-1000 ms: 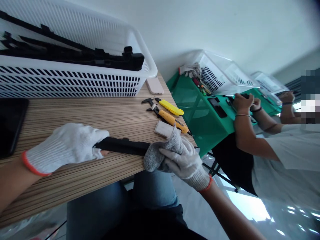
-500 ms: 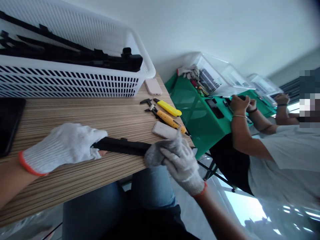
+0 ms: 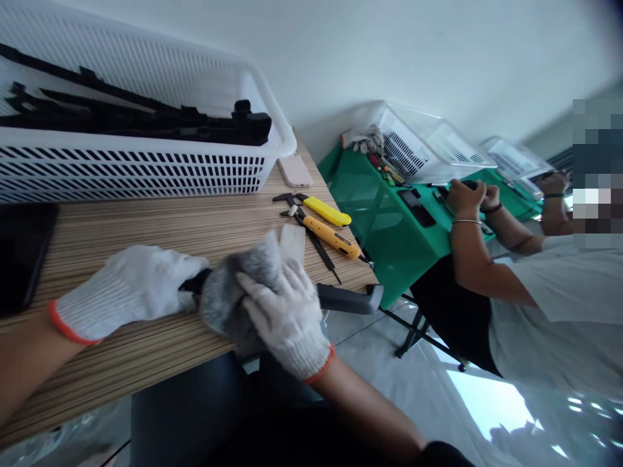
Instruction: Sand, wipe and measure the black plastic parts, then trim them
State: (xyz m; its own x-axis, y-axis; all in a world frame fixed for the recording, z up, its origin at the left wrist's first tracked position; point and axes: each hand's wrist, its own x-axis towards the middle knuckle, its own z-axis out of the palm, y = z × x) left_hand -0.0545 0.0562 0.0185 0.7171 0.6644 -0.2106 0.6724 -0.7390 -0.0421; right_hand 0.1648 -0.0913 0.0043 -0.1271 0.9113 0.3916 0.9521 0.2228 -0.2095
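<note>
- Currently in hand: one long black strip [image 3: 348, 299], laid along the near edge of the wood-grain table [image 3: 219, 217], its right end at the table's right-hand corner.
- Stage, as judged: a wiping pass partway along, the grey cloth [image 3: 228, 292] lying over the middle-left portion; which stretches are finished and which remain cannot be told from the surface.
- Further stock: several black pieces [image 3: 160, 123] in the white basket [image 3: 285, 143], back left; whether wiped or unwiped, not determinable.
- Left hand [image 3: 146, 279], gloved: fingers closed round the strip's left end, which the grip mostly hides.
- Right hand [image 3: 289, 318], gloved: palm down, fingers bent and slightly parted, holding the cloth against the strip.
- Strip, condition: dark, fairly matt, smooth along the exposed right stretch, ending in a bent tip with a paler grey face; no break or clear mark visible there. Middle concealed by cloth and right hand; only a short dark piece shows beside the left fingers.
- Adjacent, behind the right hand: pale block [image 3: 293, 241], partly covered; near it, an orange-handled tool [image 3: 331, 237] and a yellow cutter [image 3: 327, 211], both lying on the table.
</note>
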